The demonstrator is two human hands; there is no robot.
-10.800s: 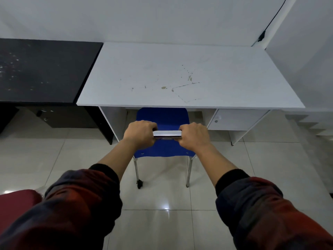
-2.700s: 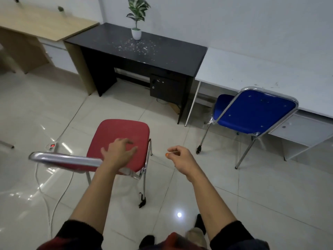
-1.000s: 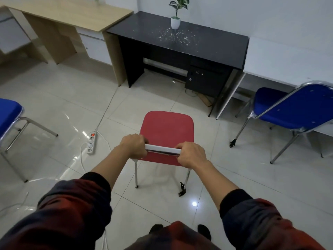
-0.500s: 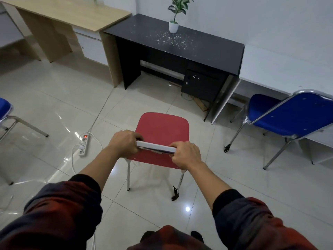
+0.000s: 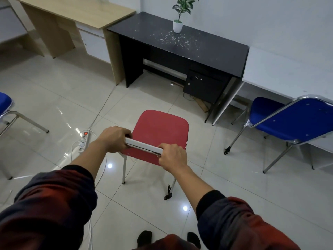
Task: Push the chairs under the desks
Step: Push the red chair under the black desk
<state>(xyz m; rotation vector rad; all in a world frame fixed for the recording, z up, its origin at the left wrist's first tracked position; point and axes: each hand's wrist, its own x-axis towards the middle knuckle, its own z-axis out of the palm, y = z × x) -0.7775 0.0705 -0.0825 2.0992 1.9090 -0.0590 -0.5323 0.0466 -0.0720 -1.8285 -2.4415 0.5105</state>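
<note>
A red chair with chrome legs stands on the tiled floor in front of me, its seat facing the black desk. My left hand and my right hand both grip the chrome top rail of its backrest. The chair is about a tile's length short of the black desk's opening. A blue chair stands at the right with its seat partly under the white desk.
A wooden desk stands left of the black one. A potted plant sits on the black desk. A white power strip and its cables lie on the floor left of the red chair. Another blue chair is at the left edge.
The red chair and I have moved closer to the black desk, with both hands keeping their grip. Earlier, I left the blue chair at the white desk and took hold of the red one.
</note>
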